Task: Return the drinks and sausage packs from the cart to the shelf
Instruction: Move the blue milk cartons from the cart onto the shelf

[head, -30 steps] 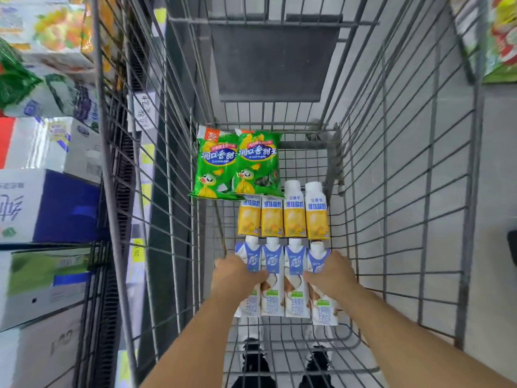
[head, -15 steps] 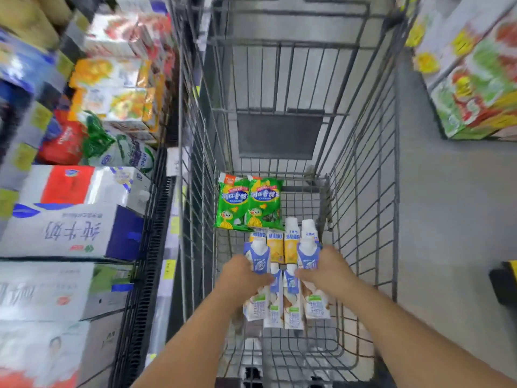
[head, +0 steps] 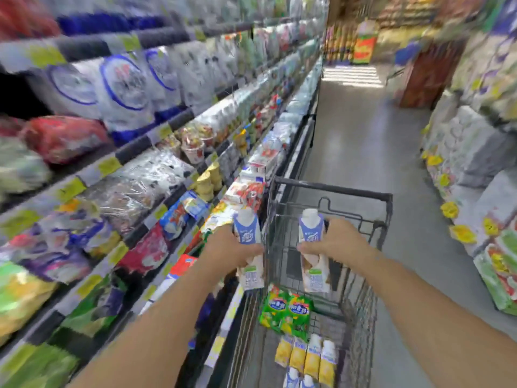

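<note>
Little of the task was done, judging by how things lay. The shelf [head: 173, 124] filled the left half of the frame, badly blurred, and no returned item could be picked out on it with any certainty. Two cartons were lifted clear of the cart [head: 333, 191], one in each hand, and neither had reached the shelf yet.

At lower centre-left, the left hand [head: 232, 247] was wrapped round the middle of the left carton [head: 247, 250], fingers curled onto its front, cap pointing up and the pack roughly upright. That carton hung just outside the cart's left wall, in front of the lower shelf rows, touching nothing else as far as could be told.

Right of it, at centre, the right hand [head: 333, 242] gripped the right carton [head: 312, 253] in the same way, fingers closed across its waist. This one was above the cart's basket, below the far rim.

Still waiting in the basket, at lower centre: two green sausage packs [head: 285, 312] lying side by side, then a row of four yellow bottles [head: 306, 359] nearer the bottom edge, and the caps of two more blue cartons [head: 299, 380] cut off by the frame.

So the bulk remained: both held cartons needed placing, then everything in the basket. Which shelf row was the proper spot could not be told through the blur.
</note>
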Demonstrator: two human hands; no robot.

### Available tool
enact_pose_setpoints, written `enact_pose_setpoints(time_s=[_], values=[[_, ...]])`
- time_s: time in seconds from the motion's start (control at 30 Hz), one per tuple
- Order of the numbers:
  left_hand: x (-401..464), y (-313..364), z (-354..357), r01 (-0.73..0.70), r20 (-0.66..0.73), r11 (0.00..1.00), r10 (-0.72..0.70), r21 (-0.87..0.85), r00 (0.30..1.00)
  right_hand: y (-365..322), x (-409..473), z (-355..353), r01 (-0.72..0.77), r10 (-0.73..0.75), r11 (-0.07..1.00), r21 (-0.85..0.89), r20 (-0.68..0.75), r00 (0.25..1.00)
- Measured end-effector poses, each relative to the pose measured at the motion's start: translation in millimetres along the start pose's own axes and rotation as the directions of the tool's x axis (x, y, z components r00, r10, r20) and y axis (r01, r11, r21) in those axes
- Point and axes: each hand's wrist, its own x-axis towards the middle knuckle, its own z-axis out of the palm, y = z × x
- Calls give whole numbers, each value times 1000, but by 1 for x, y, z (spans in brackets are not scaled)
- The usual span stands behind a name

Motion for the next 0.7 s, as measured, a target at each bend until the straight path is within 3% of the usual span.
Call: enact_pose_setpoints(time_s=[0.2, 0.37, 0.7], values=[[-92, 40, -95, -57, -221, 998, 49, -31, 974, -103, -45, -14, 312, -316, 949, 53, 93, 944], [-173, 32, -153, -10, -400, 1000, 3, -15, 916, -169, -90, 22, 485, -495, 869, 101, 233, 837], [-387, -41, -278, 132, -689, 985, -170, -109, 705, -298, -238, 143, 684, -695, 697, 213, 433, 574]])
